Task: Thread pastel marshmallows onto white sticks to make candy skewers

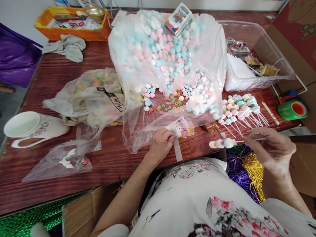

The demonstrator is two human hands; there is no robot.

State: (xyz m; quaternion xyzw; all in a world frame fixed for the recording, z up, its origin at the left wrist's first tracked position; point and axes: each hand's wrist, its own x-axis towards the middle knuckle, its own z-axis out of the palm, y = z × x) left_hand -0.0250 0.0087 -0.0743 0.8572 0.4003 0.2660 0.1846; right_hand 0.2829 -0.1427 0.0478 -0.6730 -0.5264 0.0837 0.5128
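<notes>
My right hand (pixel 274 149) pinches a thin white stick, with a short row of pastel, candy-like pieces (pixel 221 143) at its left end. Closed at the fingertips, my left hand (pixel 161 143) rests by the lower edge of a large clear plastic bag (pixel 133 131); what it grips, if anything, is hidden. Touching or just beside those fingers is a printed packet (pixel 184 126). A pale strip (pixel 177 149) runs from there toward the table edge. Pink, blue and white pieces (pixel 172 49) fill the bag, and small coloured rings (pixel 163 107) lie at its mouth.
Several similar sticks with pieces (pixel 239 110) lie at right, near a green tape roll (pixel 287 111). Behind them stands a clear plastic tub (pixel 266 36). A white mug (pixel 46 126), another plastic bag (pixel 86 85) and an orange box (pixel 71 31) are on the left.
</notes>
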